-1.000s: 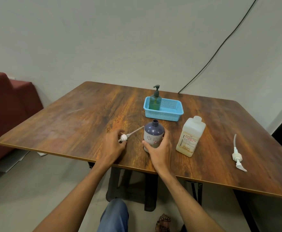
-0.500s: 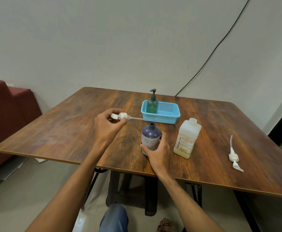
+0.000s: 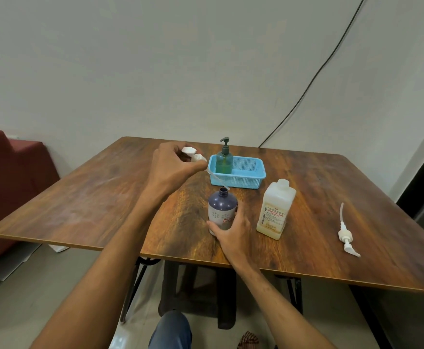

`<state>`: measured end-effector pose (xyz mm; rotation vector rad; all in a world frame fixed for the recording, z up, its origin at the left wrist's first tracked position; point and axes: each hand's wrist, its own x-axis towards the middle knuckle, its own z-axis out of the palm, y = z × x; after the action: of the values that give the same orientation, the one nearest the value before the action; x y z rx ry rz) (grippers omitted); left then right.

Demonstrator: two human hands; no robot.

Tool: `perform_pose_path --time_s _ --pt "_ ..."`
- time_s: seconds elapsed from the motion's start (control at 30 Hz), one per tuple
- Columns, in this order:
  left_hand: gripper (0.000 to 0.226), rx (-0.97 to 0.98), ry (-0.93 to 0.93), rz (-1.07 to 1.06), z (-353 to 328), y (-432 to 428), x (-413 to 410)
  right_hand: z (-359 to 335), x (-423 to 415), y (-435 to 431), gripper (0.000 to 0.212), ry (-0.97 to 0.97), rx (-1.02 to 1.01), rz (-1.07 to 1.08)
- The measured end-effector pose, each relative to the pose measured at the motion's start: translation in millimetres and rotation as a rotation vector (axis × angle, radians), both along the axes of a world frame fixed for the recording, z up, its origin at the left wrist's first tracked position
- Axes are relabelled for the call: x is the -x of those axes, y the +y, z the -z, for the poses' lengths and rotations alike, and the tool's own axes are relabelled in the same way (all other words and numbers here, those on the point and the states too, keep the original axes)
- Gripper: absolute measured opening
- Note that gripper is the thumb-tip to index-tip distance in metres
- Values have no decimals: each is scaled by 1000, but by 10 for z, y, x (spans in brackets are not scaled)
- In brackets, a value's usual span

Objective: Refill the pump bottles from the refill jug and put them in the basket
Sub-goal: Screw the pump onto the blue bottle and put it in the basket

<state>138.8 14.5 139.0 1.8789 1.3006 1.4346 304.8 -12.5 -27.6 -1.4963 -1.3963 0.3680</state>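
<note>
A purple pump bottle (image 3: pixel 222 209) stands open-necked near the table's front edge, and my right hand (image 3: pixel 232 233) grips its lower part. My left hand (image 3: pixel 173 167) holds a white pump head (image 3: pixel 192 153) above and to the left of it; the pump's dip tube (image 3: pixel 217 180) slants down with its tip at the bottle's neck. A green pump bottle (image 3: pixel 224 158) stands upright in the left end of the blue basket (image 3: pixel 249 177). The translucent refill jug (image 3: pixel 276 212), uncapped, stands right of the purple bottle.
A second white pump head with its tube (image 3: pixel 345 235) lies on the wooden table (image 3: pixel 92 202) at the right. A red sofa (image 3: pixel 7 177) is beyond the table's left edge. A black cable (image 3: pixel 314 79) runs up the wall.
My left hand lifted the white pump head off the table and swung it up and right, so its tube tip now meets the purple bottle's neck. My right hand stayed on the bottle.
</note>
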Motion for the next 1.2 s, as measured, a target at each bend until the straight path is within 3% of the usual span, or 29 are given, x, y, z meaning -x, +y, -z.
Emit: perform_pose_path --time_s 0.07,0.17,0.37,0.87,1.2 --pt "30 15 4 -14 2 -5 -20 2 -5 1 97 -10 0 5" --pt "45 20 -3 -25 -15 -29 -34 7 -10 1 97 -11 5 9" --pt "16 -39 0 -62 -144 -77 -52 13 -8 13 99 -18 15 18" --pt "13 132 180 -29 216 99 -506 23 -10 5 94 22 -1 0" --pt "22 252 357 8 375 267 -661 55 -14 31 94 40 15 -10"
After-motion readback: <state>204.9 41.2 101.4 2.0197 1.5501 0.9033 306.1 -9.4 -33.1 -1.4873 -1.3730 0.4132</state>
